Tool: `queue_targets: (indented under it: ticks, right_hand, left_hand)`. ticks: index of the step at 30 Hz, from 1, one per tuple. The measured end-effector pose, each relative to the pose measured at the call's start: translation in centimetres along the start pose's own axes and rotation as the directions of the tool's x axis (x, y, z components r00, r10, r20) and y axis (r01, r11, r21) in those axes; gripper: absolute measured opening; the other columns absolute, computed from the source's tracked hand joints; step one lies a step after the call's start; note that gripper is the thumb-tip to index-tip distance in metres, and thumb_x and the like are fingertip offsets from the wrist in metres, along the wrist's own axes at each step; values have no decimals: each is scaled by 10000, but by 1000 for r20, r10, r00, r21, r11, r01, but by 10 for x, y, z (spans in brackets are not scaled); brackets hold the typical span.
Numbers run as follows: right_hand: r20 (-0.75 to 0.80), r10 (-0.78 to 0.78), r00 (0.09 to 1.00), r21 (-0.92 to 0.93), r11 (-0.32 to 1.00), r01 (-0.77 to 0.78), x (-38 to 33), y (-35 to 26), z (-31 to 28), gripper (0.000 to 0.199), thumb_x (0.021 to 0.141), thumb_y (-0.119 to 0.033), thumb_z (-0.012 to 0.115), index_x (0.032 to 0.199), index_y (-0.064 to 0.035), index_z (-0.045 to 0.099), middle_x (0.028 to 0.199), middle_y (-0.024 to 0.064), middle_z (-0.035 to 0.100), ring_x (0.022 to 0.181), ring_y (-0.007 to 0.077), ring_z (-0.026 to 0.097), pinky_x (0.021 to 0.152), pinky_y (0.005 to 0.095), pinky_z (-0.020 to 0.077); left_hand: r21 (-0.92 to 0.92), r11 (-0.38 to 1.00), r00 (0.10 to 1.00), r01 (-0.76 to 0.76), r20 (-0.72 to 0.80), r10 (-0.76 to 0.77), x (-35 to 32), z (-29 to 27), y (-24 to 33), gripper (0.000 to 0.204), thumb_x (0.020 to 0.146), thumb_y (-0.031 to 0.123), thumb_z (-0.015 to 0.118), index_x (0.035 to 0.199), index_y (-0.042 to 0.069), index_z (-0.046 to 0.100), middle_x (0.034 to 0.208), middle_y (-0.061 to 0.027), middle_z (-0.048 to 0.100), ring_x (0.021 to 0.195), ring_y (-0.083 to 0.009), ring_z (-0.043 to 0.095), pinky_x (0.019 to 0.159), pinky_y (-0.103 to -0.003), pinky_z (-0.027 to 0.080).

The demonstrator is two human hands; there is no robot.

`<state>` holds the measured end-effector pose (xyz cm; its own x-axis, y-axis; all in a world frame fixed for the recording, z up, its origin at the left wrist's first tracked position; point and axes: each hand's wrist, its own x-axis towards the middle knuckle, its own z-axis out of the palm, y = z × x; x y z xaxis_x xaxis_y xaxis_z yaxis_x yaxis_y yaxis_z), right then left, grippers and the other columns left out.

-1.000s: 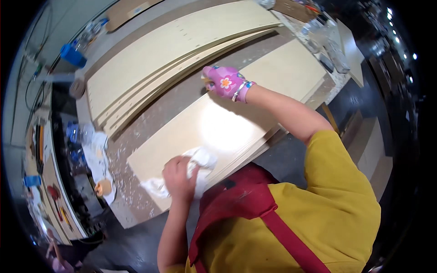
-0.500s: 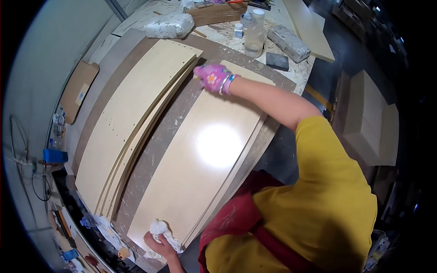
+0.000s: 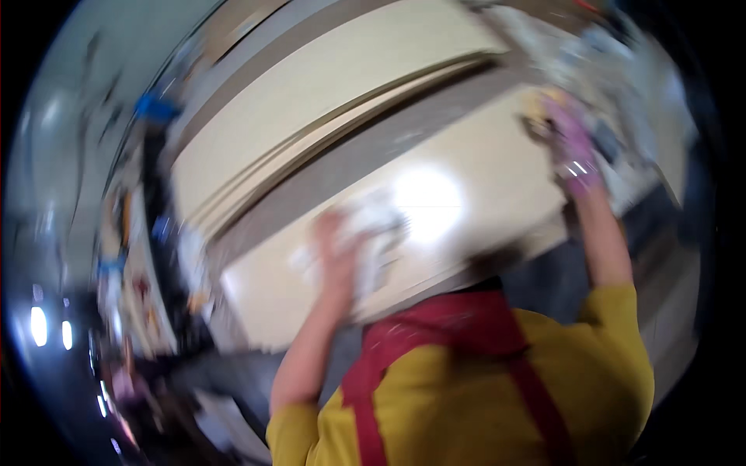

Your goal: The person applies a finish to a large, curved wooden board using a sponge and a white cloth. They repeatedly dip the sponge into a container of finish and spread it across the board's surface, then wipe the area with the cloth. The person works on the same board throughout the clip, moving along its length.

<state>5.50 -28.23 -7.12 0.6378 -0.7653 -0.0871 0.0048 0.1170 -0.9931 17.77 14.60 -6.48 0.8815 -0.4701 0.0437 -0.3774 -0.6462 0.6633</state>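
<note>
A pale wooden board (image 3: 497, 159) lies on top of a stack in front of me, with a bright light reflection on it. My left hand (image 3: 336, 247), bare and blurred, is closed on a white cloth (image 3: 377, 233) against the board's face, left of the reflection. At the board's right end is my right hand (image 3: 571, 140), in a pink glove. Its fingers are smeared and curl around a yellowish thing (image 3: 538, 109) that I cannot make out. A second stack of pale boards (image 3: 334, 85) lies behind, across a dark gap.
Both stacks rest on a brown-grey worktable surface (image 3: 291, 182). Clutter, too blurred to name, covers the table's far right. A blue object (image 3: 158, 108) stands at the far left, near a shelf (image 3: 144, 272) of mixed things. Behind the rear stack is some brown cardboard (image 3: 237, 27).
My view has turned, so the boards appear swung round. My left hand has slid the cloth from the board's near left end toward its middle. My right hand remains near the other end.
</note>
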Motion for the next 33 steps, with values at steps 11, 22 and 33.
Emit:
queue_targets:
  ticks: [11,22,33]
  right_hand:
    - [66,-74,995,-21,997,76,-65,58,17,339,937,-199,621,1219,-33,530,1066,48,560,941,124,543,780,263,457]
    - [14,-218,976,-19,976,219,-61,66,19,297,923,-167,635,1169,-22,553,1031,27,576,879,86,537,759,215,455]
    - [-160,-376,913,-619,759,204,-193,45,147,238,928,-163,619,1109,-8,600,897,63,640,791,143,598,703,287,506]
  left_hand:
    - [408,909,968,-82,-184,170,32,-38,-101,456,847,446,630,1241,221,586,1338,-68,519,1237,-287,471,952,-536,371]
    - [138,869,790,475,-502,-352,-31,-313,-299,473,932,397,554,1085,-40,649,952,-193,703,890,-329,665,798,-382,499]
    - [250,909,824,-334,546,153,47,-142,-112,631,740,278,694,1312,72,526,1227,-189,604,1114,-380,564,970,-455,439]
